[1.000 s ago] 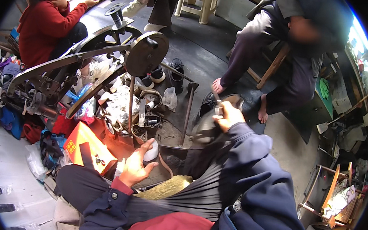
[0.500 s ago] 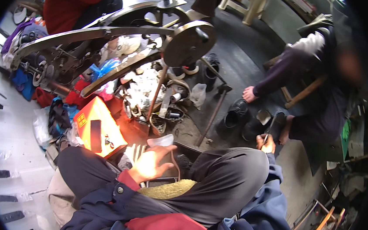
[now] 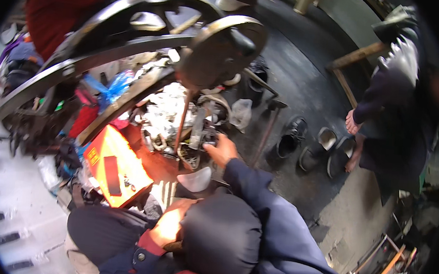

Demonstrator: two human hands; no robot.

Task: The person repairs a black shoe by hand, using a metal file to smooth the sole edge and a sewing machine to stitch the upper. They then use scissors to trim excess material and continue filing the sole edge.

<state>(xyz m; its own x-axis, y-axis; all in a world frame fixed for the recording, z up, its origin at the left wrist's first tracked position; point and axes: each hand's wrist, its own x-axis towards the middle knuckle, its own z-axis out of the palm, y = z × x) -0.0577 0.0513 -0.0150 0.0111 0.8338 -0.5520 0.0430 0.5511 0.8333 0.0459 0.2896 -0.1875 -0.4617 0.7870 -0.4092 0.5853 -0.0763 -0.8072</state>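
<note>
My right hand reaches forward over a cluttered heap of small supplies, thumb and forefinger apart beside a small dark item. Its other fingertips do not show clearly. My left hand rests low by my raised dark-trousered knee, which hides most of its fingers; whether it holds anything does not show. In front of the knee lies a translucent whitish curved piece. Off to the right, a black lace-up shoe and a pair of dark slippers stand on the floor.
A large metal hand-cranked machine with a round wheel looms at upper left. An orange box stands left of the heap; an iron post tool stands right. Another person's bare foot is by the slippers. Someone in a red top sits far left.
My right hand has left the slippers, moved left to the heap, and no longer shows the slender thing it held. My left hand has lowered beside my knee. The view has shifted.
</note>
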